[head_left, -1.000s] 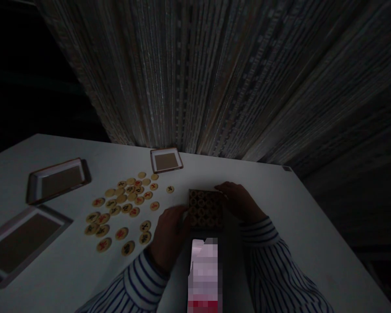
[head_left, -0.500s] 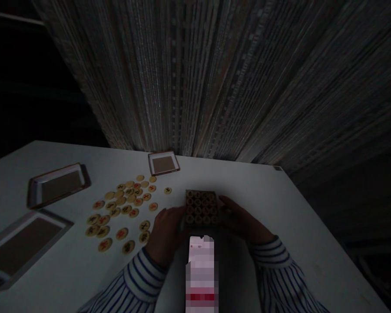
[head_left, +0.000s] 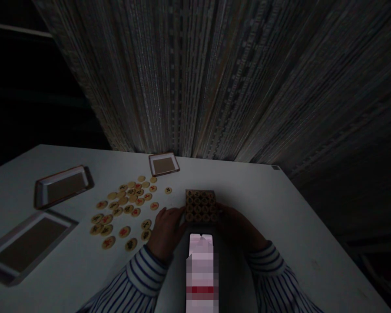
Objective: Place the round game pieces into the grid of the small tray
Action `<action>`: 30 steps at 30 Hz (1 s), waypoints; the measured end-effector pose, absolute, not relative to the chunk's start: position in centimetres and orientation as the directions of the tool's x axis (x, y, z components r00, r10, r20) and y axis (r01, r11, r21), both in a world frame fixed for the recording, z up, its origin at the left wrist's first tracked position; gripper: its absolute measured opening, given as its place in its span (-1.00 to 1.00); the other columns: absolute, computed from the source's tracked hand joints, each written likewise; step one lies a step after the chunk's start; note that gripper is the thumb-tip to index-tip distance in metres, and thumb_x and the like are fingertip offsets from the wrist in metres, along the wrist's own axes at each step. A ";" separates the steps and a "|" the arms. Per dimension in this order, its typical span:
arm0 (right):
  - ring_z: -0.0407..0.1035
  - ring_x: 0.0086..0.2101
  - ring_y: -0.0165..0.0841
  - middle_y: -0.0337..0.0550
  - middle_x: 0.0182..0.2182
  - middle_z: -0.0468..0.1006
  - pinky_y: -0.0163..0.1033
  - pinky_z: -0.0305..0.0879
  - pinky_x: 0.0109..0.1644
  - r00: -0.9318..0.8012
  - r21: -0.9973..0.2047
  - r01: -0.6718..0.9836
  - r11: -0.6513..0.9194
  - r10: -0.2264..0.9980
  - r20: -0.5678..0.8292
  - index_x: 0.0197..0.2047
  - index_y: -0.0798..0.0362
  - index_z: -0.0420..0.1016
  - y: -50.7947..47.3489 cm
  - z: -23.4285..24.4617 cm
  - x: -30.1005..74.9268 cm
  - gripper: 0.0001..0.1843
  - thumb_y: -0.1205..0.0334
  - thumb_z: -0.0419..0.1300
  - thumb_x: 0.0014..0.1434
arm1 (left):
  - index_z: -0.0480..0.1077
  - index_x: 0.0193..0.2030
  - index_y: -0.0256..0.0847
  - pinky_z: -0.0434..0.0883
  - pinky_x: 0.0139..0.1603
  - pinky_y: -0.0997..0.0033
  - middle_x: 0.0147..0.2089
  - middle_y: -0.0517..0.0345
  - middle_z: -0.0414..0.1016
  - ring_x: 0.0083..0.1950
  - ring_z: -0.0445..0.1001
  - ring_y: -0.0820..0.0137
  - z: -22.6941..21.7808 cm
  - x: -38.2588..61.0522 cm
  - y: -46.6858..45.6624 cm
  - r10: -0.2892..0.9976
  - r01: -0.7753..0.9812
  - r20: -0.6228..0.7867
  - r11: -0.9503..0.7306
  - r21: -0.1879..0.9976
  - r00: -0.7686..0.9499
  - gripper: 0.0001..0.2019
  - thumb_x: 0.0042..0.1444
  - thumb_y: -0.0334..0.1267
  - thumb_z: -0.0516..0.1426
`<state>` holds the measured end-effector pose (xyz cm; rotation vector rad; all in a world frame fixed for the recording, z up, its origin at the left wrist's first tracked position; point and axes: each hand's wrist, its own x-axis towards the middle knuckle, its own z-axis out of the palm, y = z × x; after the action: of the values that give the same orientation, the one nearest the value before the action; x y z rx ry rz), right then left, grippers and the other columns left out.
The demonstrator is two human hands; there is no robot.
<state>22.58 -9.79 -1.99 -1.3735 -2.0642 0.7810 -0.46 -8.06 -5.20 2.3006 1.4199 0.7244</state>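
Observation:
A small dark box [head_left: 200,205] packed with round wooden game pieces rests on the white table [head_left: 280,217] in front of me. My left hand [head_left: 164,230] grips its left side, fingers curled against the edge. My right hand [head_left: 237,226] holds the right side, mostly in shadow. Several loose tan discs [head_left: 127,208] marked in red or black lie scattered left of the box. Both arms wear striped sleeves.
A lit phone [head_left: 201,271] hangs below my chin. Three shallow tray-like lids lie on the table: a small one [head_left: 163,164] at the back, one [head_left: 63,186] at the left, a large one [head_left: 29,243] at the near left. A dark textured curtain [head_left: 215,78] hangs behind the table.
The box has tipped from a tilted pose down to flat, showing its pieces. My right hand slid from the box's top to its right side. The left hand stayed at the left edge.

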 end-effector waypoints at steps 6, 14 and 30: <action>0.34 -0.01 -0.21 -0.02 0.01 0.45 0.04 0.30 0.05 -0.307 -0.665 0.678 0.314 0.942 0.132 0.12 -0.03 0.29 -10.0 -2.3 22.6 -0.56 0.24 0.10 0.15 | 0.32 0.04 -0.18 0.15 0.17 -0.05 -0.04 -0.02 0.50 0.03 0.42 0.23 -5.6 -0.5 -8.1 0.892 0.724 0.254 -0.451 0.522 0.373 -0.62 0.04 -0.35 0.10; 0.34 -0.01 -0.22 -0.02 0.01 0.44 0.04 0.30 0.06 -0.324 -0.680 0.657 0.325 0.936 0.134 0.13 -0.03 0.28 -10.2 -1.8 22.4 -0.56 0.25 0.09 0.16 | 0.31 0.05 -0.16 0.13 0.17 -0.05 -0.03 -0.02 0.49 0.03 0.41 0.26 -5.4 -0.6 -8.0 0.890 0.713 0.252 -0.456 0.533 0.380 -0.63 0.06 -0.35 0.07; 0.44 -0.26 -0.25 0.05 -0.16 0.52 -0.07 0.42 -0.20 -0.085 -0.562 0.793 0.233 0.957 0.277 0.01 0.10 0.34 -10.5 -2.9 24.2 -0.60 0.19 0.10 0.09 | 0.40 -0.05 -0.26 0.40 -0.10 0.11 -0.20 -0.04 0.54 -0.13 0.48 0.20 -3.3 -1.2 -8.1 0.874 0.700 0.383 -0.474 0.534 0.300 -0.68 0.03 -0.24 0.11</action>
<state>24.15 -10.46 -2.86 -1.6011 -1.9191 0.3570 -1.15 -8.11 -3.27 2.3044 1.4347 0.9395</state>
